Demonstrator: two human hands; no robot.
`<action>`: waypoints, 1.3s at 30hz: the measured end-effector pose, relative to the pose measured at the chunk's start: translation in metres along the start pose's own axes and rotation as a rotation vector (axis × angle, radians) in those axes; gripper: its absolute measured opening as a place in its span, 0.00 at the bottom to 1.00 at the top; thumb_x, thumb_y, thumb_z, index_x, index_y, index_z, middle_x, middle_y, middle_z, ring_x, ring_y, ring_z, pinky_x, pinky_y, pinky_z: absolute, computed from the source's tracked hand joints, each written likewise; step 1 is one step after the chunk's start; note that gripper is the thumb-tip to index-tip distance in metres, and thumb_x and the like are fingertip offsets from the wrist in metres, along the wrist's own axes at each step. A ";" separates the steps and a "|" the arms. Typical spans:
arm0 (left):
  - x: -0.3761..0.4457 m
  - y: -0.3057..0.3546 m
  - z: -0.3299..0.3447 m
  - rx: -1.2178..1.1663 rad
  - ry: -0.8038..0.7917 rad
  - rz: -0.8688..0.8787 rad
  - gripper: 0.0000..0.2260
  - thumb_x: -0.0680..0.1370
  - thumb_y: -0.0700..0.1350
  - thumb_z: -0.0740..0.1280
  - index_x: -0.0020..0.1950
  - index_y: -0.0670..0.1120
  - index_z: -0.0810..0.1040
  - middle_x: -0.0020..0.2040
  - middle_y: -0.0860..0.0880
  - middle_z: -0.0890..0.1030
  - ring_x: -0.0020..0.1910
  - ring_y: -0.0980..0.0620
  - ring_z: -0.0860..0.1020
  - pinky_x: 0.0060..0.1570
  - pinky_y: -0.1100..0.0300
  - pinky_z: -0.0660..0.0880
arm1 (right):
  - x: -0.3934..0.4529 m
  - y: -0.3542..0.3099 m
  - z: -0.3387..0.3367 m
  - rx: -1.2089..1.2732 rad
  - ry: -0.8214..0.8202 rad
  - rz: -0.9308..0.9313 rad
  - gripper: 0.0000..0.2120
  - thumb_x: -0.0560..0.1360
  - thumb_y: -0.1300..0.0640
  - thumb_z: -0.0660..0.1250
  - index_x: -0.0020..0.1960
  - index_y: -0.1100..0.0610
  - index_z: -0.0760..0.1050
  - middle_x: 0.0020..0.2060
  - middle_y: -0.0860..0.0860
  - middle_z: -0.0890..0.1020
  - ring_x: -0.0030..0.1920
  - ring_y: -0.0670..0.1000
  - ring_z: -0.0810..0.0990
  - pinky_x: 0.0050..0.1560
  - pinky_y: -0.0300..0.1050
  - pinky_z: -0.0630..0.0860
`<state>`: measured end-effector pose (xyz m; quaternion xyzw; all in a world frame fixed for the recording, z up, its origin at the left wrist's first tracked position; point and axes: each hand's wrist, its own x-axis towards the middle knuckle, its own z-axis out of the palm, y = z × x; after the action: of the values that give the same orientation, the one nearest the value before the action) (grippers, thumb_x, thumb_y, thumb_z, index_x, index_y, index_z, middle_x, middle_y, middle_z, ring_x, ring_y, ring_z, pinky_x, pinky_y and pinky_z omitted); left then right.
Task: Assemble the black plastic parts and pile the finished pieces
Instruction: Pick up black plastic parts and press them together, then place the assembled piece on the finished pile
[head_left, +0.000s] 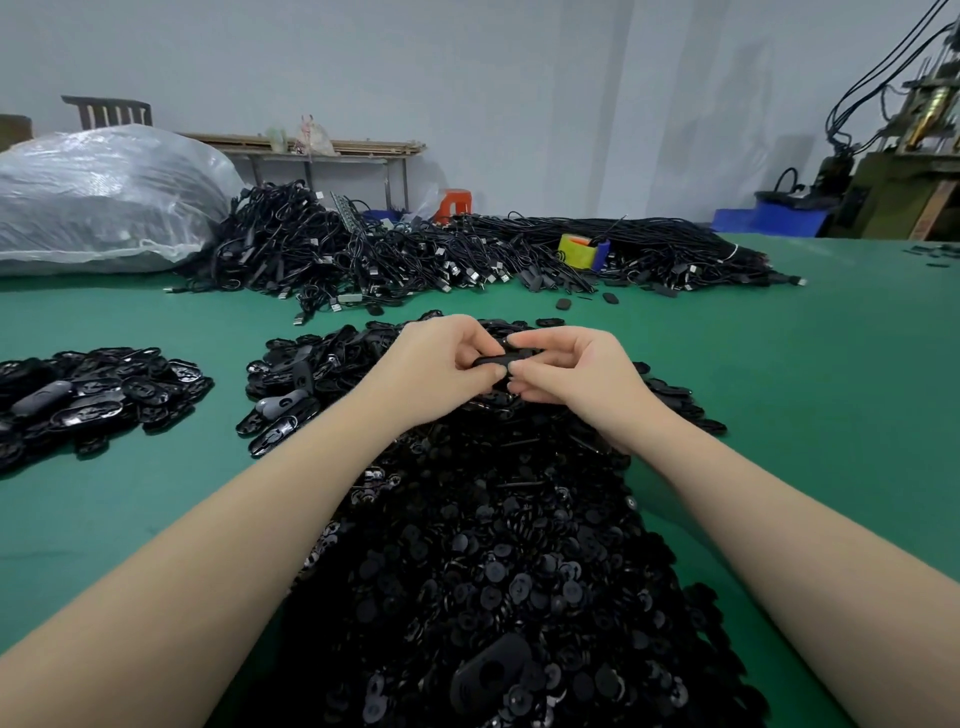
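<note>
Both my left hand (436, 364) and right hand (571, 374) are pinching one small oval black plastic part (500, 359) between fingertips, above the big heap of loose black plastic pieces (483, 545) on the green table (156, 493).

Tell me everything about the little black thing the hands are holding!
The black plastic piece is small, flat and longish, with a dull sheen. It lies level above the big heap of loose black parts, pinched from both sides: the left hand grips its left end and the right hand its right. Fingers hide most of it, so its details cannot be made out.
</note>
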<state>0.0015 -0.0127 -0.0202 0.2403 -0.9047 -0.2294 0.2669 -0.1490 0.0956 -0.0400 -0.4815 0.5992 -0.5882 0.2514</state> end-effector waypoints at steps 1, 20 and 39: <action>0.001 0.000 -0.006 0.041 -0.028 0.006 0.09 0.75 0.51 0.72 0.42 0.62 0.74 0.41 0.58 0.82 0.42 0.62 0.80 0.43 0.68 0.75 | 0.000 -0.001 0.001 0.019 -0.018 0.005 0.11 0.75 0.64 0.72 0.55 0.54 0.80 0.40 0.54 0.87 0.44 0.51 0.86 0.46 0.41 0.82; -0.048 -0.149 -0.093 0.342 0.626 -0.863 0.15 0.78 0.35 0.62 0.63 0.41 0.80 0.62 0.35 0.79 0.63 0.34 0.74 0.66 0.40 0.69 | 0.004 -0.009 -0.003 -0.407 0.125 -0.045 0.05 0.76 0.51 0.70 0.50 0.47 0.83 0.43 0.45 0.85 0.47 0.45 0.83 0.55 0.47 0.79; -0.016 -0.025 -0.132 0.231 -0.259 -0.490 0.02 0.75 0.50 0.73 0.47 0.53 0.83 0.40 0.54 0.86 0.38 0.57 0.84 0.35 0.61 0.78 | -0.021 -0.055 0.041 -0.850 -0.566 -0.149 0.11 0.74 0.45 0.71 0.55 0.47 0.81 0.39 0.44 0.82 0.35 0.37 0.76 0.35 0.28 0.69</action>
<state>0.1000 -0.0607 0.0598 0.4490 -0.8663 -0.2113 0.0571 -0.0891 0.1034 -0.0014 -0.7227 0.6580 -0.1556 0.1433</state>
